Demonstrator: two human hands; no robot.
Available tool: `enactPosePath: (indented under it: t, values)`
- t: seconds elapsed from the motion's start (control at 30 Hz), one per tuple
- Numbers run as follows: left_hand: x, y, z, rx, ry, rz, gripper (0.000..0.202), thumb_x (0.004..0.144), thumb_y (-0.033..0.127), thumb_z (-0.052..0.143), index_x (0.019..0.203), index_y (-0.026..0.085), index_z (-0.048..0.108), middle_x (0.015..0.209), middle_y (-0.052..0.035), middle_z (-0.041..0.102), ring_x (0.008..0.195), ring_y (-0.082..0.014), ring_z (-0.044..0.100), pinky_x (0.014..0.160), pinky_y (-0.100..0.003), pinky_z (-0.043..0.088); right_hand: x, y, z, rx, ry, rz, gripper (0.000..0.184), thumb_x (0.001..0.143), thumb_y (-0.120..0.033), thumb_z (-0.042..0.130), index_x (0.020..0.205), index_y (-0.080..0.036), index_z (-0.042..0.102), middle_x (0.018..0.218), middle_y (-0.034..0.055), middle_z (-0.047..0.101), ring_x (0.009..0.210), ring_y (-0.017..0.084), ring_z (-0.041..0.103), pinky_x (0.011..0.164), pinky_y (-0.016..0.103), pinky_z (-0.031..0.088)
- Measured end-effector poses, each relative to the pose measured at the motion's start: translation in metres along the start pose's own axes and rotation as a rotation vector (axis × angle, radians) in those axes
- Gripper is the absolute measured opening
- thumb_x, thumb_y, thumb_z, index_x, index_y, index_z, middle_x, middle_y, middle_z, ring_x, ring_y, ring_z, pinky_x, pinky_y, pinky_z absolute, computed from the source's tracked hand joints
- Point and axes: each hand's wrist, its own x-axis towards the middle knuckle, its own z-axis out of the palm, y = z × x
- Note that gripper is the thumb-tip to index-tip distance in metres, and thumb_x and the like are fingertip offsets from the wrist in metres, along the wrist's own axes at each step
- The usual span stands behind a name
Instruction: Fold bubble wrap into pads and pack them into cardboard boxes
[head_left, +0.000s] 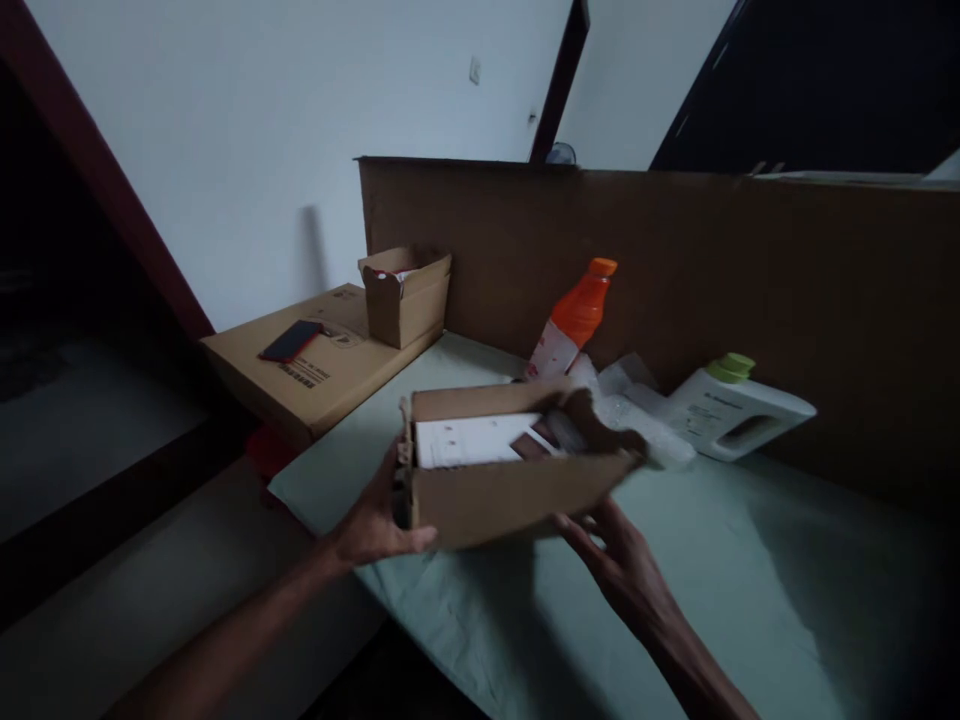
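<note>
The left hand (382, 520) grips the open cardboard box (517, 505) by its end, the right hand (611, 550) its underside, above the bench's (675, 570) near-left edge.

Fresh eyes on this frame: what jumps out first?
Probably the open cardboard box front and centre, with the left grip on its left end and the right grip at its lower edge. Next, the bright orange bottle behind it, then the green-capped white jug to the right.

Held box (510, 505) blurred at right.
</note>
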Motion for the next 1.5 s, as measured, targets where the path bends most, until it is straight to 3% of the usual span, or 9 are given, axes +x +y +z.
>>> enactPosePath:
  t: [0.17,0.33,0.47,0.73,0.87,1.0,1.1,1.23,1.5]
  values:
    - [0.008,-0.022,-0.073,0.119,0.467,-0.025,0.090,0.063,0.035,0.080,0.143,0.020,0.040,0.128,-0.0109,0.062,0.119,-0.0303,0.061,0.109,-0.052,0.047,0.102,-0.071,0.089,0.192,-0.130,-0.382,0.082,0.081,-0.059,0.068,0.149,-0.025,0.040,0.146,0.0153,0.054,0.127,0.033,0.057,0.096,0.051,0.055]
    - [0.043,-0.035,-0.135,0.189,0.741,-0.026,0.097,0.060,0.029,0.081,0.146,0.019,0.036,0.138,-0.0136,0.056,0.129,-0.0318,0.055,0.112,-0.048,0.045,0.102,-0.098,0.139,0.259,-0.120,-0.441,0.089,0.084,-0.052,0.065,0.158,-0.024,0.022,0.160,0.0207,0.034,0.137,0.035,0.049,0.096,0.052,0.053]
    - [0.082,-0.060,-0.155,0.247,0.799,-0.088,0.104,0.060,0.024,0.080,0.150,0.016,0.029,0.150,-0.0172,0.046,0.141,-0.0319,0.044,0.119,-0.046,0.036,0.052,-0.053,0.126,0.195,-0.135,-0.364,0.076,0.089,-0.046,0.061,0.154,-0.026,0.030,0.157,0.0192,0.038,0.127,0.032,0.058,0.084,0.044,0.058]
    - [0.135,-0.089,-0.155,0.312,0.784,-0.093,0.112,0.057,0.024,0.083,0.153,0.013,0.025,0.159,-0.0198,0.033,0.149,-0.0317,0.033,0.125,-0.040,0.024,-0.037,0.032,0.056,0.208,-0.080,-0.018,0.068,0.091,-0.050,0.062,0.150,-0.029,0.036,0.151,0.0184,0.048,0.109,0.027,0.069,0.081,0.040,0.061]
    - [0.121,-0.091,-0.139,0.329,0.780,-0.136,0.115,0.062,0.033,0.083,0.155,0.013,0.019,0.160,-0.0219,0.028,0.151,-0.0351,0.026,0.125,-0.048,0.023,-0.054,0.050,0.044,0.247,0.004,0.003,0.066,0.088,-0.050,0.066,0.147,-0.030,0.043,0.146,0.0163,0.056,0.104,0.026,0.071,0.082,0.039,0.061]
    - [0.070,-0.093,-0.081,0.502,0.661,-0.063,0.102,0.076,0.042,0.072,0.156,0.010,0.017,0.161,-0.0251,0.026,0.152,-0.0385,0.021,0.124,-0.056,0.022,-0.054,0.055,0.045,0.223,-0.001,-0.030,0.051,0.090,-0.049,0.063,0.134,-0.025,0.058,0.128,0.0150,0.069,0.095,0.025,0.073,0.079,0.037,0.061]
    - [0.027,-0.089,-0.021,0.686,0.297,0.108,0.077,0.083,0.038,0.064,0.150,0.014,0.036,0.152,-0.0210,0.045,0.148,-0.0365,0.033,0.119,-0.056,0.030,-0.052,0.047,0.049,-0.023,-0.052,-0.183,0.032,0.095,-0.035,0.053,0.119,-0.019,0.067,0.109,0.0121,0.076,0.091,0.024,0.074,0.078,0.036,0.061]
    - [-0.019,-0.065,0.040,0.836,-0.179,0.243,0.052,0.089,0.036,0.057,0.138,0.021,0.057,0.148,-0.0151,0.054,0.142,-0.0329,0.042,0.118,-0.056,0.032,-0.058,0.031,0.059,-0.362,-0.087,-0.349,0.032,0.091,-0.017,0.049,0.115,-0.017,0.069,0.120,0.0134,0.072,0.110,0.026,0.067,0.094,0.041,0.055]
    - [-0.057,-0.047,0.050,0.944,-0.271,0.304,0.051,0.091,0.039,0.054,0.139,0.022,0.057,0.151,-0.0144,0.051,0.143,-0.0324,0.042,0.118,-0.055,0.030,-0.103,0.008,0.070,-0.573,-0.218,-0.402,0.042,0.093,-0.030,0.062,0.132,-0.017,0.058,0.146,0.0148,0.054,0.135,0.030,0.046,0.108,0.048,0.039]
